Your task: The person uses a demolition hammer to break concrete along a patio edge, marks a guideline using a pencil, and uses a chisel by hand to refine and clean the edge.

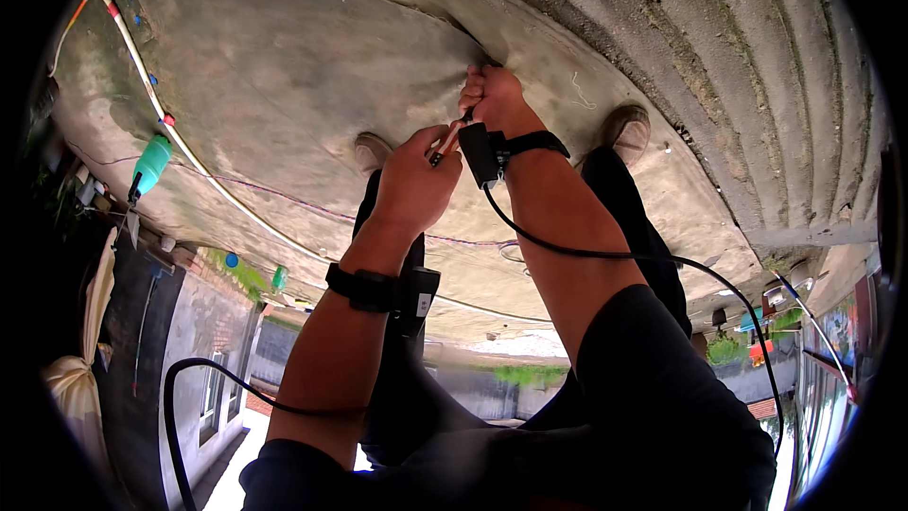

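My left hand [416, 177] is closed around a small slim tool [442, 144] with a reddish handle and a dark end. Its exact kind cannot be made out. Just ahead and to the right, my right hand [498, 97] has its fingers curled tightly. They press on a dark crease in the broad grey-beige sheet-like surface [284, 47], which seems gathered there. What lies inside those fingers is hidden. The two hands nearly meet, with the tool's far end between them. A black box on a strap [484, 153] sits at my right wrist and partly covers that gap.
Ridged grey ground [747, 66] lies at the far right. A white hose [222, 191] and a thin dark cord [274, 192] cross the left side, near a turquoise bottle-like object [151, 166]. Black cables [605, 254] trail from my wrist straps. My shoes [626, 132] flank the hands.
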